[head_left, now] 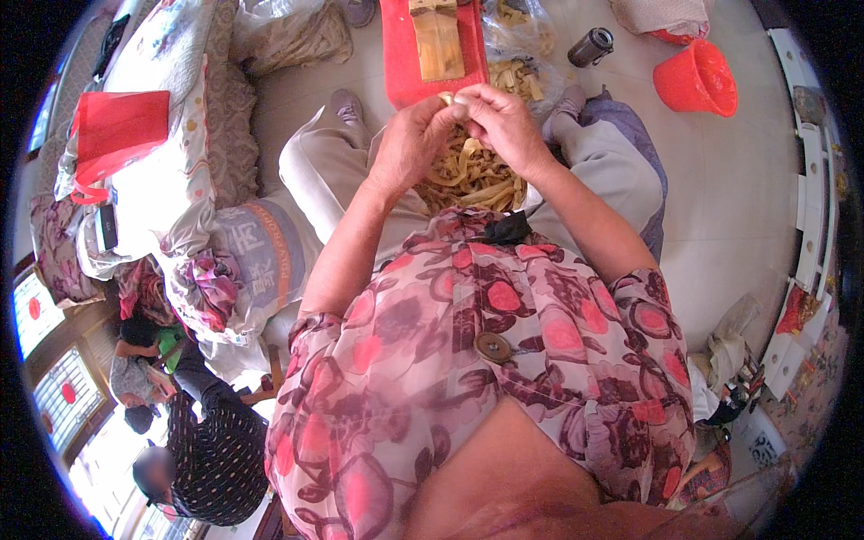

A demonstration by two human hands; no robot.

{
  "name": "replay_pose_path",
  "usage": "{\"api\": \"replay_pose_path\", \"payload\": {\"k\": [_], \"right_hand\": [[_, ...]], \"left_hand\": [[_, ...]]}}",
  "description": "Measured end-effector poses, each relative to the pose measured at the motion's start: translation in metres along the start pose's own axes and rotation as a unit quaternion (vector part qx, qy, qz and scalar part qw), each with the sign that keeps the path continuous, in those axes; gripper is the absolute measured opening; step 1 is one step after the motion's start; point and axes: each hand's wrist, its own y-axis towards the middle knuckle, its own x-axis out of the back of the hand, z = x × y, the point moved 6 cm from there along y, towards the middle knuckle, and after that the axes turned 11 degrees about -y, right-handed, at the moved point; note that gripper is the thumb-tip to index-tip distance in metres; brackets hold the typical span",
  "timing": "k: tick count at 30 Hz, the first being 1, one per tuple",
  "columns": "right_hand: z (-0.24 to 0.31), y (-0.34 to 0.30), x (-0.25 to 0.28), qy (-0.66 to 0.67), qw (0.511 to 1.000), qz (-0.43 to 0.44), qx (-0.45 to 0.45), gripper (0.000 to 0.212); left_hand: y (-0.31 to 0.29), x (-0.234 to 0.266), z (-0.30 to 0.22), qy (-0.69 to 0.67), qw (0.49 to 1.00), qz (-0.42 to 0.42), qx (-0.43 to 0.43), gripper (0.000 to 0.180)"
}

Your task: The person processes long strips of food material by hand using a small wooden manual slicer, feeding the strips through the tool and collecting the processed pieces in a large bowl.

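Observation:
My hands meet in front of me, fingertips pinched together. A small pale yellow strip (pixel 446 97) shows between the fingers of my left hand (pixel 416 139). My right hand (pixel 506 124) pinches close against the left fingertips, and what it grips is mostly hidden. Just below both hands, between my legs, lies a heap of yellowish-brown strips (pixel 490 184), some curled. Beyond my fingers, a wooden board (pixel 438 49) with a raised block at its far end rests on a red plastic surface (pixel 400 67).
Clear plastic bags with yellowish pieces (pixel 517 79) lie right of the red surface. A dark cylindrical bottle (pixel 590 48) and a red bucket (pixel 695 79) are farther right. At left are a cloth-covered bed (pixel 184 54) and a printed sack (pixel 261 247). Other people sit at the lower left.

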Motion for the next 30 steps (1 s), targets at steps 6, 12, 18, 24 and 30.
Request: {"api": "replay_pose_path", "payload": {"k": [6,12,18,24,30], "right_hand": [[-0.016,0.011,0.023,0.209,0.972,-0.01,-0.103,0.033],[-0.012,0.01,0.029,0.188,0.98,0.011,-0.059,0.02],[-0.018,0.008,0.002,0.026,0.998,0.023,-0.054,0.017],[-0.026,-0.007,-0.008,0.025,0.986,0.107,-0.128,0.024],[0.017,-0.017,-0.024,-0.013,0.995,0.101,-0.024,0.021]], "left_hand": [[-0.006,-0.01,0.005,-0.432,0.899,0.055,0.053,0.022],[-0.003,0.021,0.006,-0.082,0.996,-0.03,-0.018,0.015],[-0.009,0.0,-0.019,0.256,0.956,-0.04,-0.139,0.03],[-0.004,-0.005,-0.008,0.341,0.929,-0.027,-0.141,0.029],[0.013,0.024,0.009,0.362,0.874,-0.066,-0.318,0.03]]}}
